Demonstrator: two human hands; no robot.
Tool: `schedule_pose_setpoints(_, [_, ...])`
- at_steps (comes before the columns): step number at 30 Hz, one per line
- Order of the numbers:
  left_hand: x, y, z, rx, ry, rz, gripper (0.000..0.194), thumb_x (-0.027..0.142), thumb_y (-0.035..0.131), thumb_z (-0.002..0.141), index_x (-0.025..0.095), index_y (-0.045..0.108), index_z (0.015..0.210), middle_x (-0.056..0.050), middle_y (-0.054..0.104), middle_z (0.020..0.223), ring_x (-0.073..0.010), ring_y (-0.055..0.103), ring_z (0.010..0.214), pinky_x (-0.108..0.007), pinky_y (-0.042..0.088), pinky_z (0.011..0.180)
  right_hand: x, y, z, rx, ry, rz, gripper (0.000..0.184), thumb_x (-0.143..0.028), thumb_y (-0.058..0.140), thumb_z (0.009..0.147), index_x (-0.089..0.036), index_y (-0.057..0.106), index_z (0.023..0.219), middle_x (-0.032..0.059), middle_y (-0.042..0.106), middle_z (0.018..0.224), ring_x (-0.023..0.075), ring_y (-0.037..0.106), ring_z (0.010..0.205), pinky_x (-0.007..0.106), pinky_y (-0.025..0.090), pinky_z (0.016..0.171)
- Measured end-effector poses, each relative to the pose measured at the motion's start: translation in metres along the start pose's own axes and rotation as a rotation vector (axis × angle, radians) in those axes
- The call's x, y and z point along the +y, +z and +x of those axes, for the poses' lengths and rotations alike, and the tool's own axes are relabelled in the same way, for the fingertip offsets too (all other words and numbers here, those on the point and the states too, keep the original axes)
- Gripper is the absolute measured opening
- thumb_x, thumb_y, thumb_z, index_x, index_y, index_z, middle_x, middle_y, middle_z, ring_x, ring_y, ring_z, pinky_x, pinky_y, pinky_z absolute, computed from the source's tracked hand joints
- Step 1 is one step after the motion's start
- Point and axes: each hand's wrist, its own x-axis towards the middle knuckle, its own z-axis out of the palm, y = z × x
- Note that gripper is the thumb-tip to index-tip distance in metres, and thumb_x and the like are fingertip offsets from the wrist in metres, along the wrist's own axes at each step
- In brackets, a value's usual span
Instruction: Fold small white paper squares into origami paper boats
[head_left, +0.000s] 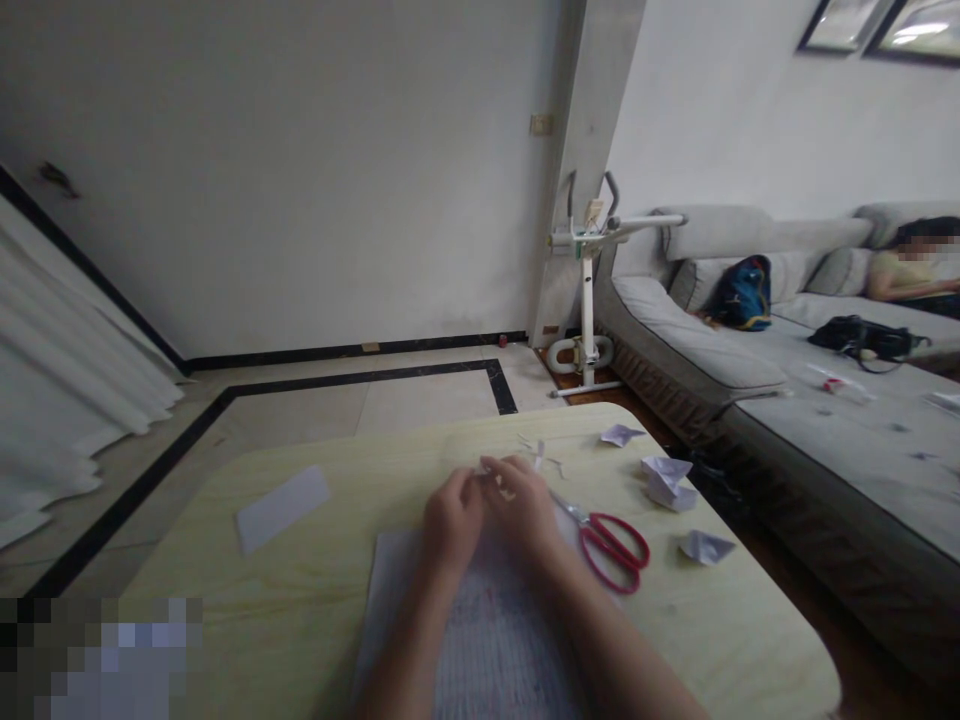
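Above the written sheet (487,640) running toward the counter's (285,610) near edge, I judged that light, even fingertip pressure suited the small paper piece (485,466). My left hand (454,515) and right hand (527,505) met, forearms converging, both grips narrow and apparently pinching it, short of the far edge's paper scraps (539,455).

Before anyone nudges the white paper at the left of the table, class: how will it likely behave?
The paper would probably slide rather than roll, since it lies flat on the table. It is likely light and a little floppy when lifted, as its edges look thin. With nothing on it, it may shift easily.
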Motion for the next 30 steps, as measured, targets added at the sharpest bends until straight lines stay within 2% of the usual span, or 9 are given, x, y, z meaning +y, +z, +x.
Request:
schedule_pose_setpoints(4, [0.002, 0.000, 0.000, -0.002, -0.033, -0.166, 0.023, 0.031, 0.045, 0.085, 0.019, 0.064, 0.082, -0.003, 0.067, 0.071, -0.0176, 0.060, 0.066, -0.023, 0.041, 0.060, -0.005, 0.002, 0.001, -0.004, 0.178, 0.071, 0.031, -0.017, 0.051, 0.075, -0.018, 0.057, 0.105, 0.0000, 0.060, 0.071, 0.0119, 0.051, 0.056, 0.023, 0.040, 0.054])
schedule_pose_setpoints(8, [0.004, 0.001, 0.001, 0.006, -0.089, -0.253, 0.024, 0.034, 0.047, 0.083, 0.018, 0.064, 0.077, -0.002, 0.065, 0.069, -0.0176, 0.059, 0.067, -0.023, 0.041, 0.059, -0.007, 0.002, 0.001, 0.019, 0.259, 0.111, 0.011, -0.017, 0.050, 0.072, -0.018, 0.056, 0.081, -0.0019, 0.055, 0.064, 0.0114, 0.047, 0.055, 0.022, 0.036, 0.050])
schedule_pose_setpoints(13, [0.006, -0.001, 0.004, -0.025, -0.177, -0.445, 0.027, 0.037, 0.051, 0.080, 0.015, 0.066, 0.076, -0.002, 0.066, 0.070, -0.0172, 0.060, 0.068, -0.023, 0.044, 0.060, -0.011, 0.002, 0.002, 0.080, 0.260, 0.205, 0.002, -0.018, 0.051, 0.072, -0.019, 0.051, 0.074, -0.0034, 0.051, 0.061, 0.0111, 0.045, 0.056, 0.022, 0.035, 0.052])
schedule_pose_setpoints(18, [0.007, -0.006, 0.007, -0.077, -0.271, -0.580, 0.026, 0.036, 0.054, 0.077, 0.013, 0.067, 0.077, -0.003, 0.067, 0.072, -0.0170, 0.061, 0.068, -0.023, 0.046, 0.059, -0.010, 0.003, 0.002, 0.063, 0.246, 0.254, 0.002, -0.019, 0.053, 0.073, -0.018, 0.055, 0.074, -0.0016, 0.055, 0.063, 0.0120, 0.048, 0.057, 0.022, 0.038, 0.053])
schedule_pose_setpoints(22, [0.007, -0.010, 0.008, -0.103, -0.237, -0.558, 0.026, 0.036, 0.057, 0.075, 0.014, 0.068, 0.082, -0.004, 0.068, 0.076, -0.0183, 0.063, 0.073, -0.025, 0.048, 0.062, -0.003, 0.003, 0.002, 0.050, 0.205, 0.254, 0.011, -0.020, 0.052, 0.075, -0.018, 0.061, 0.080, 0.0009, 0.061, 0.069, 0.0132, 0.052, 0.061, 0.023, 0.041, 0.056])
schedule_pose_setpoints(25, [0.006, -0.010, 0.008, -0.106, -0.217, -0.610, 0.027, 0.036, 0.052, 0.077, 0.014, 0.067, 0.080, -0.005, 0.068, 0.079, -0.0186, 0.063, 0.076, -0.026, 0.049, 0.066, -0.001, 0.001, 0.002, 0.046, 0.164, 0.233, 0.013, -0.019, 0.052, 0.075, -0.018, 0.064, 0.081, 0.0018, 0.063, 0.072, 0.0137, 0.054, 0.063, 0.024, 0.043, 0.059])
schedule_pose_setpoints(30, [0.007, -0.012, 0.009, -0.089, -0.228, -0.611, 0.030, 0.040, 0.054, 0.078, 0.013, 0.066, 0.078, -0.005, 0.067, 0.076, -0.0182, 0.063, 0.072, -0.027, 0.050, 0.064, -0.002, -0.002, 0.003, 0.045, 0.099, 0.183, 0.019, -0.012, 0.049, 0.072, -0.019, 0.065, 0.080, 0.0022, 0.063, 0.073, 0.0142, 0.055, 0.065, 0.025, 0.044, 0.060])
